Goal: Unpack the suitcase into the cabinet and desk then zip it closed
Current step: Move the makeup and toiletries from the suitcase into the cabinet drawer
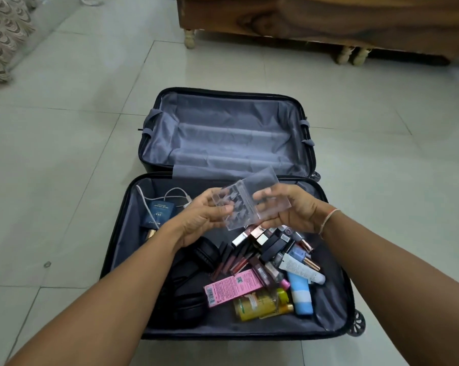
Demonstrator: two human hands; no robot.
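Observation:
A black suitcase (pixel 122 228) lies open on the tiled floor, its grey-lined far half bare. Above the near half I hold a clear plastic organiser tray (pixel 245 200) with both hands. My left hand (pixel 203 216) grips its left end and my right hand (pixel 293 210) grips its right end. Below lie several lipsticks (pixel 262 237), a pink box (pixel 236 285), a yellow bottle (pixel 260 303), a blue-and-white bottle (pixel 301 294), black headphones (pixel 196 257), a navy perfume box (pixel 158 212) and a white cable (pixel 167 195).
A wooden piece of furniture (pixel 328 19) on short pale legs stands on the floor beyond the suitcase. A patterned fabric edge (pixel 3 38) shows at the far left. Suitcase wheels (pixel 356 324) stick out at the near right corner.

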